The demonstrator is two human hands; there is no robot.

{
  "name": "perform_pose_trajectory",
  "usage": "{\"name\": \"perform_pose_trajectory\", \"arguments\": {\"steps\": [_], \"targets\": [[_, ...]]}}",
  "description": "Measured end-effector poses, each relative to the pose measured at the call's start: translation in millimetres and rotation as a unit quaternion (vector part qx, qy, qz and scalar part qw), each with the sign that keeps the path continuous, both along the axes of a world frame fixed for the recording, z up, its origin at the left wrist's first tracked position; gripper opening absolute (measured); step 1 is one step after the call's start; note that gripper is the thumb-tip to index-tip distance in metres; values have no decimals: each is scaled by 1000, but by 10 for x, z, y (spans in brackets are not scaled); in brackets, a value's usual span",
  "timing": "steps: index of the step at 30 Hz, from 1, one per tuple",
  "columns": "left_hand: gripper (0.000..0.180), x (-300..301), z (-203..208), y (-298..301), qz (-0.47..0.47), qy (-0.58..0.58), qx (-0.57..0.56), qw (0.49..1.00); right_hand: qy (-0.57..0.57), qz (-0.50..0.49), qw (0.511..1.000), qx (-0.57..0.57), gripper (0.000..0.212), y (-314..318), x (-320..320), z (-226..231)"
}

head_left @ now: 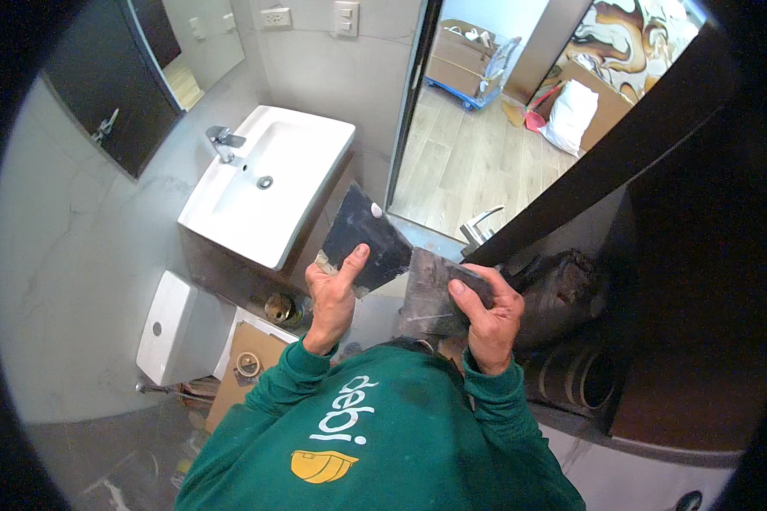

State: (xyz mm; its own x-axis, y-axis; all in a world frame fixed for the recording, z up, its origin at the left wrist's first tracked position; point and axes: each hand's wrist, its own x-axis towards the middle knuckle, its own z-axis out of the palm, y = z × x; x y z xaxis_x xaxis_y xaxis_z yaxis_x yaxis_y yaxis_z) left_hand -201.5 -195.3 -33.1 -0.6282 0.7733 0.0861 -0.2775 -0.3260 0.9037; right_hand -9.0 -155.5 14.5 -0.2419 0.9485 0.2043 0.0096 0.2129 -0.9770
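In front of my chest, my left hand (332,300) grips a dark, flat rectangular plate (366,243), thumb on its face and fingers underneath. A small white dab (377,209) sits near the plate's far edge, and pale residue marks its near left edge. Closed around the right side of a second flat plate (430,294) is my right hand (491,322), its thumb pressed on top. This one is greyish brown and smeared. The plates' neighbouring edges meet or slightly overlap; whether they touch, I cannot tell.
A white sink (315,128) with a faucet (223,140) is at the left, above a toilet tank (175,332). Cardboard (230,383) and an open can (281,308) lie nearby. At right stands a dark door (588,204) with a metal handle (479,228), beside the doorway.
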Motion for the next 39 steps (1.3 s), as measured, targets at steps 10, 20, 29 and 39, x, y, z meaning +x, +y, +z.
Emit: {"name": "perform_pose_trajectory", "arguments": {"steps": [10,20,29,39], "targets": [[17,-76,-1,-242,25,118,-94,988,74,72,993,-48,21,121,-372,-59],[18,-267,-46,-202,118,38,-64,990,74,59,994,-46,21,342,-339,-262],[47,-365,93,-273,-199,-338,17,920,59,63,995,-51,21,336,-258,-374],[44,-469,-198,-189,-185,-322,-69,926,16,129,991,-10,18,262,-379,-467]]}}
